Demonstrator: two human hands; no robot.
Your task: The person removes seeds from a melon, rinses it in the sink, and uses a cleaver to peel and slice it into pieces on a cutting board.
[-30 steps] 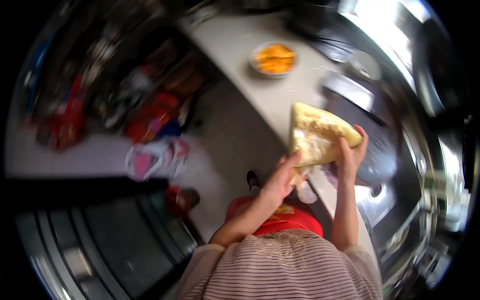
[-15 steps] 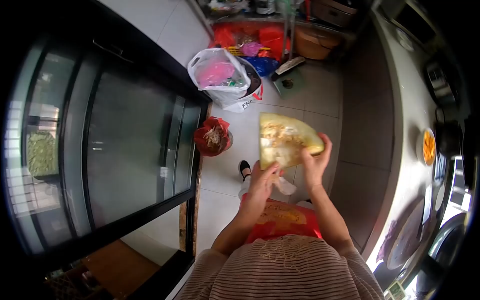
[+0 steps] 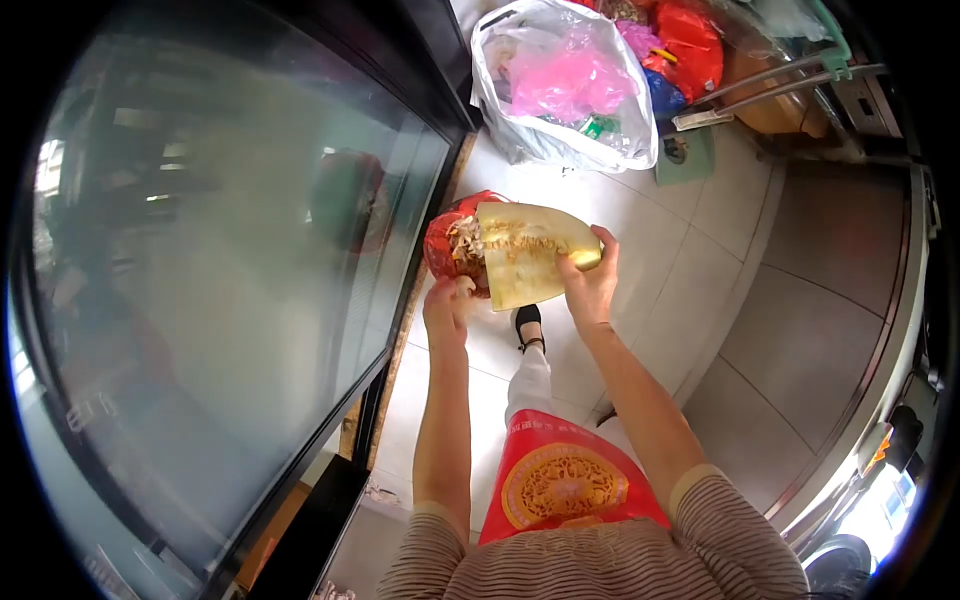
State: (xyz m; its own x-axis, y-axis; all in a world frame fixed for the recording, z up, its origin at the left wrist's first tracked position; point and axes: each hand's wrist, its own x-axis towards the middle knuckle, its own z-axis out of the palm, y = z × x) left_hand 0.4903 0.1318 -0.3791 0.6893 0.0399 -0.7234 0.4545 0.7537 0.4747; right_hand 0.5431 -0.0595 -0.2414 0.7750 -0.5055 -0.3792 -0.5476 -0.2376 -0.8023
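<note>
My right hand (image 3: 590, 282) grips the tapered right end of a large cut piece of gourd (image 3: 528, 270), thumb on its inner side. The hollow, with pale yellow flesh and stringy seed pulp, faces up towards me. My left hand (image 3: 445, 312) is closed, pinching a whitish, limp scrap (image 3: 465, 290) whose kind I cannot make out. It is held at the near edge of a bin lined with a red bag (image 3: 448, 235), with pale scraps inside. The gourd's left edge overlaps the bin from above and hides part of it.
A white bag (image 3: 640, 140) holding pink and clear plastic stands beyond the bin. Glass door panels (image 3: 250, 270) run along the left. Grey cabinets (image 3: 800, 330) line the right side. A shoe (image 3: 529, 325) shows on the tiled floor below the gourd.
The gourd has moved left until it overlaps the red-lined bin. My left hand has left the gourd and reached the bin with the whitish scrap. The camera view has shifted and turned.
</note>
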